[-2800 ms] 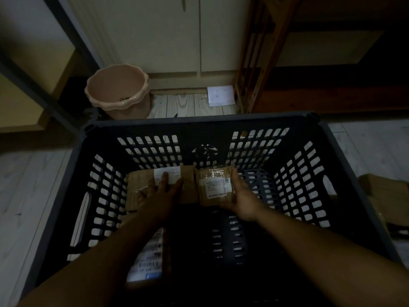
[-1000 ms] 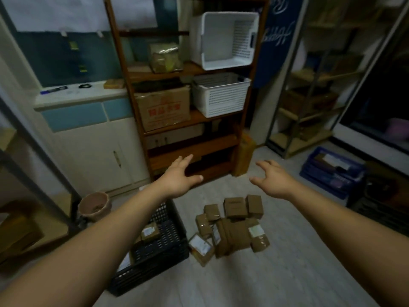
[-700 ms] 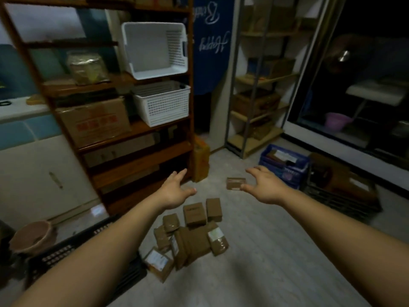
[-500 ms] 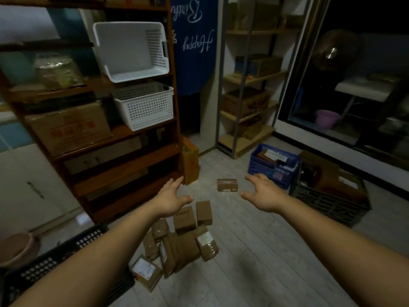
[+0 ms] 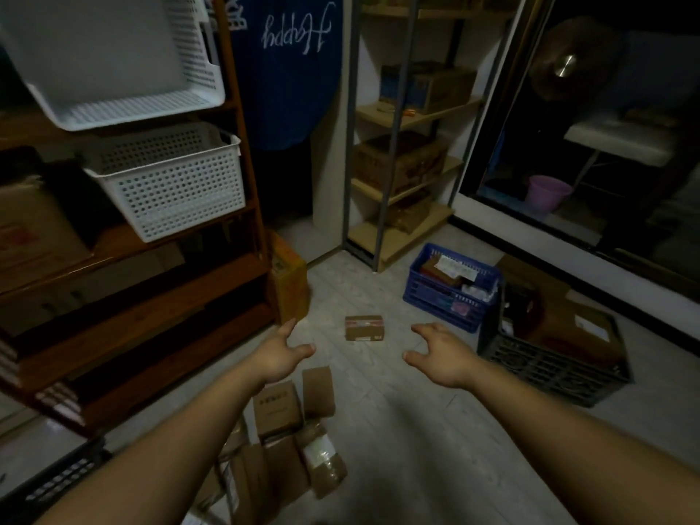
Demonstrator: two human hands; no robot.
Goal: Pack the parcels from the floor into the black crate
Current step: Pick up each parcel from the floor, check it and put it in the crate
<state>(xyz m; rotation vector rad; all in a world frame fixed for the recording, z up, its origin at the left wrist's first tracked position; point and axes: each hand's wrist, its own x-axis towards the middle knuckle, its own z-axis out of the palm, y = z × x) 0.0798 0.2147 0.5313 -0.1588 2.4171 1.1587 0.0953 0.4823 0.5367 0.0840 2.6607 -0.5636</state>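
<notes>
The black crate [image 5: 57, 483] shows only as a strip of latticed wall at the near left corner, cut off by the frame edge, so its inside cannot be seen. Just right of it the pile of parcels [image 5: 288, 441] lies on the floor [image 5: 416, 449]. The left forearm covers the pile's near left part, and the frame's bottom edge cuts off its near end. One single parcel [image 5: 363, 328] lies apart, farther off on the floor, between the two hands as seen from here. The left hand [image 5: 282, 359] and the right hand [image 5: 441, 354] are both stretched forward above the floor with fingers spread and loosely bent, grasping nothing. At the right a second dark crate [image 5: 549, 361] holds cardboard boxes whose tops fade into shadow. Beyond the glass at the far right the room is too dim to make out, apart from a purple bucket [image 5: 547, 191]. The blue crate [image 5: 450, 293] holds papers and packets that are too blurred to tell apart. The wooden shelf [image 5: 151, 297] at the left is cut off by the frame. On it stand two white baskets [image 5: 170, 180]. The blue cloth [image 5: 288, 70] at the far wall bears white script that reads "Happy", turned upside down. One box in the pile carries dark printed characters, another a white label, and the single parcel a strip of red and white tape. None of this is legible. Red print on a cardboard box [image 5: 22, 236] on the shelf is blurred too.
</notes>
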